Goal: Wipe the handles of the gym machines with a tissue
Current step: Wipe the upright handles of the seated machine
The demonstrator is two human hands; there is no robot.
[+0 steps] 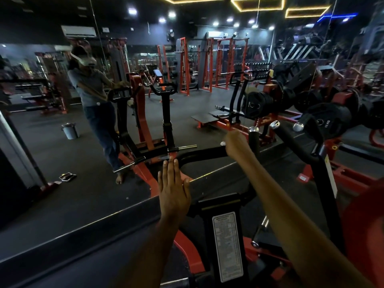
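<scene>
Where the black handlebar [204,152] of the red-and-black gym machine [226,206] bends upward into a foam-covered post, the right hand [236,143] is curled round the bar, its grip closed on a white tissue [223,143]; only a small corner of the tissue shows at the left of the fist, pressed against the bar.

Left hand [173,185]: fingers straight and together, thumb spread to the side, held flat in front of the machine's frame just below the left stretch of the handlebar; whether the fingertips touch the bar cannot be told. It holds nothing.

Foam grip post [254,140]: upright, chrome-capped, just right of the right hand. Two further chrome-capped handle ends [274,124] rise to the right of it.

Label plate [227,246]: white, printed, on the machine's central black column, print too small to read.

Weight plates [327,119]: black, racked on the machine's right side; one marked 15 KG.

Mirror wall [62,100]: ahead and left, reflecting a person beside the machine, a grey bucket [70,130] on the floor, and red racks [207,63] further back.
</scene>
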